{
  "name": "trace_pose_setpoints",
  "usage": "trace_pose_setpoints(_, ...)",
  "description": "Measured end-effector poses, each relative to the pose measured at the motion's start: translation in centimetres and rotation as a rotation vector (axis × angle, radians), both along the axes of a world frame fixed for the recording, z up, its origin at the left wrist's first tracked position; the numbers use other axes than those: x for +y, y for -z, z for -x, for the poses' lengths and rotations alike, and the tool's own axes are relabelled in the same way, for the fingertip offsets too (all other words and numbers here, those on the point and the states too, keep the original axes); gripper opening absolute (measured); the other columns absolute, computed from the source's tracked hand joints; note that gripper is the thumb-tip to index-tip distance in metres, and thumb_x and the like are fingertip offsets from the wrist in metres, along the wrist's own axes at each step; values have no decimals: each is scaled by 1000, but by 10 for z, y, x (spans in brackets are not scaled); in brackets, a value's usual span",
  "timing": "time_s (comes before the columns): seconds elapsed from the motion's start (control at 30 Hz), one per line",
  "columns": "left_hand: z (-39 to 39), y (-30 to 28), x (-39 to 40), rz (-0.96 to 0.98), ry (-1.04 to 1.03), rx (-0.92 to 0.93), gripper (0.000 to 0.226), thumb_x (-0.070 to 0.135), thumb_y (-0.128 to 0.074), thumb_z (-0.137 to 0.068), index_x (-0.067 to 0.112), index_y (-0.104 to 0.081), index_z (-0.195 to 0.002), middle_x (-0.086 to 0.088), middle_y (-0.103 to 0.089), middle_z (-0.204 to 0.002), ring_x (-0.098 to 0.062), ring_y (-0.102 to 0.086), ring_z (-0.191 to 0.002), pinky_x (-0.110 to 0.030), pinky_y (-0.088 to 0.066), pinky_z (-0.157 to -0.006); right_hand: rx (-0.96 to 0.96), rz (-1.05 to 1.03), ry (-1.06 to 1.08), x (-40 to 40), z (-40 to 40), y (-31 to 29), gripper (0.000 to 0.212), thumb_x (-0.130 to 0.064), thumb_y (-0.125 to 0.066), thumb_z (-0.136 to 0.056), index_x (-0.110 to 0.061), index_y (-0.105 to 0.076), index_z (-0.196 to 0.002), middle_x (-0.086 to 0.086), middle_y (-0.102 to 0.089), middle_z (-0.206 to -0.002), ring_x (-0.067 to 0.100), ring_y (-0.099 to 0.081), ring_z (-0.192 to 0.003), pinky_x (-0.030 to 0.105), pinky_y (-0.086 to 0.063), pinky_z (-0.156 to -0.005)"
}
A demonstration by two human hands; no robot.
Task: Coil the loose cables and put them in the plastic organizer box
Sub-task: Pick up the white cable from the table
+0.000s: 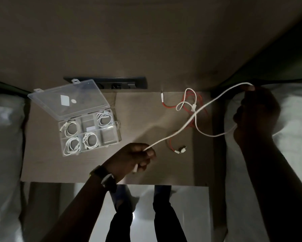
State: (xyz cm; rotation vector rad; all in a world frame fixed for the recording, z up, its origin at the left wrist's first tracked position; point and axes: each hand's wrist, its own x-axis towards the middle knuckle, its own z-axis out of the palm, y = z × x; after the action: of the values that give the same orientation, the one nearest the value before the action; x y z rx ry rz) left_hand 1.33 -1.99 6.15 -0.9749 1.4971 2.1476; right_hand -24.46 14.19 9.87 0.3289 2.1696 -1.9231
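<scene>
Hands, left and right, each grip white cable, stretched taut; coiling comes next, then organizer box.

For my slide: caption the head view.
Both hands, left and right, stretch a white cable beside the organizer box.

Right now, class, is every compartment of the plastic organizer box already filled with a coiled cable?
No. The plastic organizer box holds coiled white cables in four compartments, while two hold none.
</scene>
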Motion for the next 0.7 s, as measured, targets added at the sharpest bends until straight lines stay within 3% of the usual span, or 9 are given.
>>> trace_pose_setpoints(0.17, -15, -6, -24, -564, -558, 224, 30, 34, -46, -96, 15, -61, -79, 11, -34, -51, -5, -31, -43, -23, -28, -53, 229, -360, -244, -2, 17, 40, 19, -14, -54, -96, -2, -69, -92, 14, -66, -82, 24, -59, -77, 42, -46, -67)
trace_pose_setpoints(0.23, -7, -15, -36, -814, -656, 444, 37, 38, -35, -101, 16, -58, -82, 8, -33, -54, -4, -28, -45, -22, -28, -54, 275, -639, -420, -2, 12, 64, 28, -19, -54, -98, 3, -70, -91, 24, -72, -92, 33, -67, -86, 39, -44, -69)
trace_pose_setpoints(0.3, 5, -27, -49, -881, -782, 654, 42, 38, -28, -104, 14, -58, -87, 4, -48, -56, -6, -38, -47, -20, -31, -56, 211, -752, -489, -4, -3, 81, 26, -17, -57, -97, 5, -71, -97, 28, -71, -100, 40, -68, -96, 37, -43, -72)
trace_pose_setpoints(0.4, 24, -38, -67, -712, -1059, 744, 42, 30, -30, -105, 10, -65, -94, 3, -72, -77, -8, -65, -69, -21, -50, -64, 103, -551, -604, -10, -33, 93, 10, 3, -60, -90, 10, -67, -94, 31, -68, -103, 44, -65, -101, 24, -48, -85)
trace_pose_setpoints(0.43, 30, -39, -72, -672, -1152, 733, 38, 26, -34, -105, 9, -66, -98, -1, -75, -88, -12, -70, -84, -25, -55, -71, 97, -517, -657, -11, -44, 95, 7, 4, -62, -88, 5, -69, -91, 27, -70, -101, 41, -66, -102, 28, -48, -91)
trace_pose_setpoints(0.5, 38, -35, -81, -557, -1301, 671, 31, 20, -37, -104, 7, -64, -113, -7, -71, -116, -18, -64, -115, -31, -54, -93, 141, -503, -758, -8, -66, 97, 19, -1, -71, -85, -18, -73, -77, 7, -74, -88, 21, -71, -94, 37, -52, -88)
trace_pose_setpoints(0.57, 42, -24, -92, -362, -1391, 564, 34, 19, -42, -101, 10, -55, -131, -6, -58, -140, -20, -53, -131, -31, -43, -109, 58, -438, -897, -3, -86, 92, 25, -19, -71, -85, -35, -68, -65, -3, -71, -69, 11, -71, -73, 40, -55, -73)
trace_pose_setpoints(0.63, 40, -5, -99, -54, -1413, 395, 37, 17, -46, -100, 9, -52, -136, -7, -56, -141, -21, -56, -128, -30, -43, -108, -11, -358, -973, 1, -97, 82, 19, -34, -66, -81, -33, -68, -63, 1, -67, -61, 16, -68, -63, 46, -56, -66)
trace_pose_setpoints(0.7, 36, 16, -94, 240, -1257, 273, 26, 5, -45, -98, 0, -61, -118, -6, -72, -114, -24, -64, -109, -33, -45, -100, 10, -283, -934, 0, -97, 70, 14, -39, -65, -78, -30, -72, -69, 2, -69, -64, 11, -65, -62, 37, -53, -64)
